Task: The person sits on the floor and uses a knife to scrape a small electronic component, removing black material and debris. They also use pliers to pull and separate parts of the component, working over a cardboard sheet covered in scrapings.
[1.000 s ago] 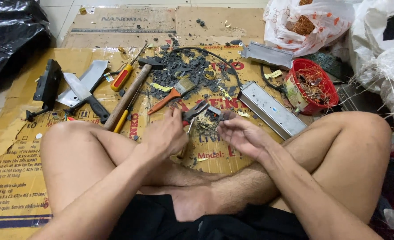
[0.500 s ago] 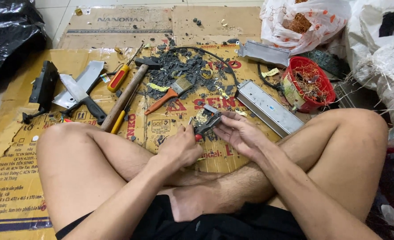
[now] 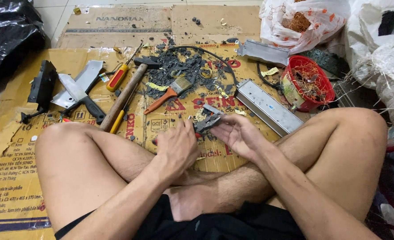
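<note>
Cross-legged on cardboard, left hand (image 3: pixel 177 146) and right hand (image 3: pixel 237 133) grip a grey scrap piece (image 3: pixel 208 121), apparently prying it apart; firmer leverage seems needed.

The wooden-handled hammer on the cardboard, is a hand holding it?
No, the wooden-handled hammer lies untouched on the cardboard, while both hands hold a dark grey broken part.

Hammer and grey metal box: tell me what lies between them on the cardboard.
Head view: between the hammer and the grey metal box lie an orange-handled paintbrush and a heap of dark broken scraps.
</note>
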